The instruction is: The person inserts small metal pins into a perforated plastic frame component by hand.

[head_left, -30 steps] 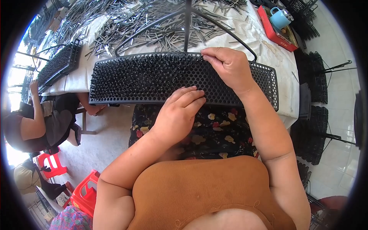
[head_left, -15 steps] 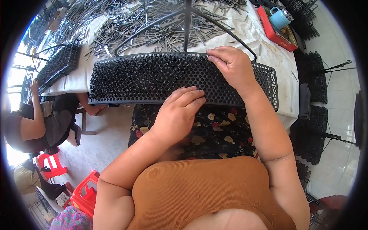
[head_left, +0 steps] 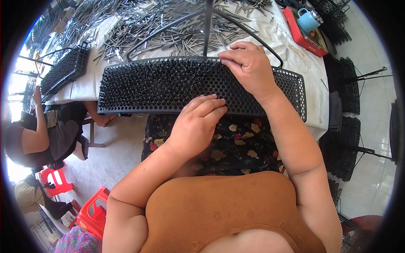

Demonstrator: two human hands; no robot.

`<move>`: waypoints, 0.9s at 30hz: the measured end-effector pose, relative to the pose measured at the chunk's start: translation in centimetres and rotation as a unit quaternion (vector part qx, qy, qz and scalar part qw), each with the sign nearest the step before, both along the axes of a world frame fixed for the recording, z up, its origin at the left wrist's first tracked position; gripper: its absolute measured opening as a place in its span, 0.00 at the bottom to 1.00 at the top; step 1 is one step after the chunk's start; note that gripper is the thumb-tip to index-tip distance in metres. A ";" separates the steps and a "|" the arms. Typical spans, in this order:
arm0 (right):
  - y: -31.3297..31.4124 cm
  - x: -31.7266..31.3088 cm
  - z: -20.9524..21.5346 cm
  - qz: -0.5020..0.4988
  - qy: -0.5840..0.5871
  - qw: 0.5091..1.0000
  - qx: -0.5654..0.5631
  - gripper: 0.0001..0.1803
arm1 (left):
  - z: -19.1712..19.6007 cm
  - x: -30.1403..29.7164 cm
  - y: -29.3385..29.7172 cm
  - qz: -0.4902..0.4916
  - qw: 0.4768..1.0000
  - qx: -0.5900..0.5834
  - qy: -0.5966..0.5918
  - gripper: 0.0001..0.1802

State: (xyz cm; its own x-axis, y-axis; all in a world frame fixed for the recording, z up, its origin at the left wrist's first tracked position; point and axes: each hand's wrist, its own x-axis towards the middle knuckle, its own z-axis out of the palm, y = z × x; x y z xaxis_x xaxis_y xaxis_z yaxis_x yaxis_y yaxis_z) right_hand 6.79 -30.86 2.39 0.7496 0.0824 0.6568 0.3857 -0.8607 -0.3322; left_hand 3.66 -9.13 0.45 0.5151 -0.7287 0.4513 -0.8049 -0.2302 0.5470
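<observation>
A long black perforated panel (head_left: 238, 99) lies across the table edge before me. Dark tufts of thin strips (head_left: 143, 84) stick up from the holes over its left and middle parts, while bare holes show toward the right. My left hand (head_left: 198, 120) is closed over the panel's near edge, fingers on top and thumb hidden beneath. At the far edge, right of the middle, my right hand (head_left: 249, 69) is closed with thumb and forefinger pinched together. Whatever lies between those fingertips is too small to make out. A black rod frame (head_left: 206, 29) rises behind the panel.
Loose dark strips (head_left: 177, 40) are heaped on the cloth-covered table (head_left: 310, 105). A red box (head_left: 294, 27) with a blue mug (head_left: 309, 20) stands far right. To the left, another person (head_left: 46, 130) sits by a similar panel (head_left: 65, 71). Red stools (head_left: 95, 213) stand lower left.
My right hand has shifted slightly left along the panel's far edge, its fingers still pinched. My left hand and the panel have stayed in place.
</observation>
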 end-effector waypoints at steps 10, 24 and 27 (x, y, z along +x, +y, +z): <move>-0.1 -0.7 0.9 -0.004 0.031 0.999 -0.043 0.08 | 0.5 0.3 -0.1 -0.018 1.000 0.003 0.014 0.19; -13.9 -16.7 -3.4 -0.271 0.240 0.888 0.284 0.36 | 0.8 0.7 1.0 -0.052 0.998 -0.002 0.029 0.18; -12.0 -16.0 -1.9 -0.086 0.218 0.718 0.655 0.37 | 0.5 1.2 1.3 -0.046 0.999 -0.003 0.030 0.17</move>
